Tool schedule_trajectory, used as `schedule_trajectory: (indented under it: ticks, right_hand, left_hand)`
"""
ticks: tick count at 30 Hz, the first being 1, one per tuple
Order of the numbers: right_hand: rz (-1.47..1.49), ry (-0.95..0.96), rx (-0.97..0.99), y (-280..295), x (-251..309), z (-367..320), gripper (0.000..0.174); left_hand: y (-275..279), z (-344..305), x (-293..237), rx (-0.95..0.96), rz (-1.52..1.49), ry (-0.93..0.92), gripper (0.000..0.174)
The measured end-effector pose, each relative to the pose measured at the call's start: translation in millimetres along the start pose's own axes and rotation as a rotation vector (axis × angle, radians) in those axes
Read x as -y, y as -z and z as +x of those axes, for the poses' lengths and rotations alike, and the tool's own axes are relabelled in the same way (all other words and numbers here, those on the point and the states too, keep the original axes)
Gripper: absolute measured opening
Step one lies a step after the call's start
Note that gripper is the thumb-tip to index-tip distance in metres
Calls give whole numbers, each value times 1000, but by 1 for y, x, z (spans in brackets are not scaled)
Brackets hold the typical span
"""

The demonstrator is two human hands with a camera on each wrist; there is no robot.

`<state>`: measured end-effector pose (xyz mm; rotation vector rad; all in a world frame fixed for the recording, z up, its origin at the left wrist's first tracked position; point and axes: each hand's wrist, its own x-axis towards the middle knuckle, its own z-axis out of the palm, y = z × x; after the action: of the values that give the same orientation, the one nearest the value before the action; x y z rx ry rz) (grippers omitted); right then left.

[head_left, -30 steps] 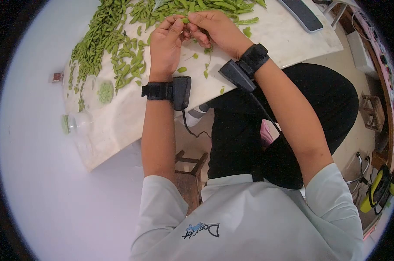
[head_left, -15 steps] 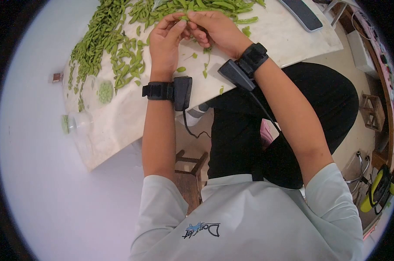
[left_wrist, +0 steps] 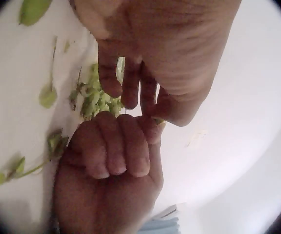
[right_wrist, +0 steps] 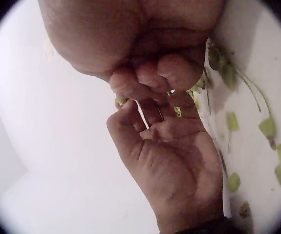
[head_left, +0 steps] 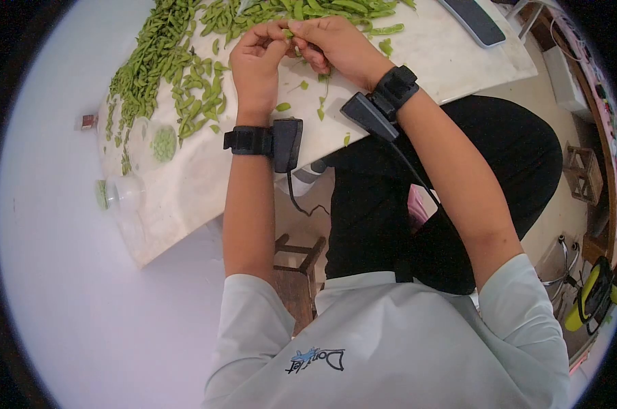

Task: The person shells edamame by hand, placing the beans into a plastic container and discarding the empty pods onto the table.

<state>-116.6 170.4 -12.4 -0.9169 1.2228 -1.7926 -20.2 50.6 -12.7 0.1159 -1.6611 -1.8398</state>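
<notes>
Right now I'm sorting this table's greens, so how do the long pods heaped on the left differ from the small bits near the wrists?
The heaped pods are long and slender; the bits are short stubs. The heaped pods overlap in a thick pile; the bits lie singly, apart, on bare table. Both are green, like the pod that the left hand and right hand pinch between them.

Both arms stretched forward, elbows bent. Left forearm (head_left: 247, 204) runs straight ahead; right forearm (head_left: 458, 184) angles in across the body. Left hand (head_left: 257, 58) and right hand (head_left: 335, 44) meet knuckles-up, fingertips touching. Left fingers (left_wrist: 131, 92) curled, thumb and forefinger pinching. Right fingers (left_wrist: 116, 151) tucked into a fist, thumb and forefinger pinching too.
</notes>
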Motion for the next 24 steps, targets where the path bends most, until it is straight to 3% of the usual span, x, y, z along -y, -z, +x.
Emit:
schedule_trajectory:
  ticks: [4, 7, 10, 19, 24]
  right_hand:
    - [26, 18, 30, 4, -2, 2, 38]
    - [197, -76, 88, 8, -1, 2, 36]
    - [149, -77, 40, 7, -3, 3, 36]
    - [117, -42, 5, 5, -2, 2, 37]
    - [-18, -10, -30, 2, 0, 1, 37]
  left_hand:
    - [0, 2, 0, -17, 42, -36, 10]
    - [0, 3, 1, -12, 102, -73, 12]
    - [2, 1, 1, -39, 308, -97, 13]
    - [-9, -4, -12, -111, 519, -105, 14]
    - [-3, -3, -6, -124, 477, -172, 13]
